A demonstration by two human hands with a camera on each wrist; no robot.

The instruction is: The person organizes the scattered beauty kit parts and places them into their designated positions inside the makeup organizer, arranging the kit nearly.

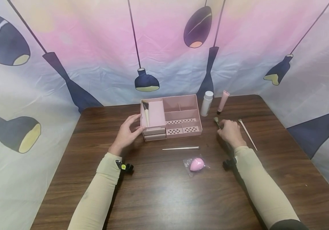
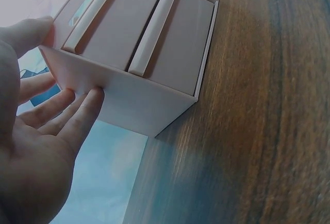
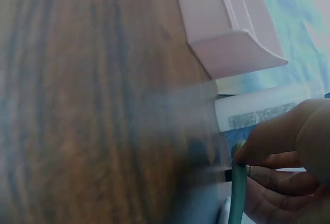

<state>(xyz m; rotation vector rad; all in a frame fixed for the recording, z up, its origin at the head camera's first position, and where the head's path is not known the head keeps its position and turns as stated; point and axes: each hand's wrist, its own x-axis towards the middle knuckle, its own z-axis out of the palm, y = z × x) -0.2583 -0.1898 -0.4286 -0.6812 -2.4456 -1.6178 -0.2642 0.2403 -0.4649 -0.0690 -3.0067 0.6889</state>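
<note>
Pinching a green brush (image 3: 238, 190), right hand (image 1: 229, 131); left hand (image 1: 125, 133) outstretched against pink organizer (image 1: 178, 115); wooden table (image 1: 158, 195), lamp-print backdrop (image 1: 170, 60)

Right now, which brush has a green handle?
The brush in the right grip; the one inside the box and the two on the table have pale handles.

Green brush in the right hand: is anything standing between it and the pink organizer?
Nothing visible stands directly between the green brush and the pink organizer, except the organizer's own side wall. The white bottle stands upright close by, on the far side of that gap.
</note>
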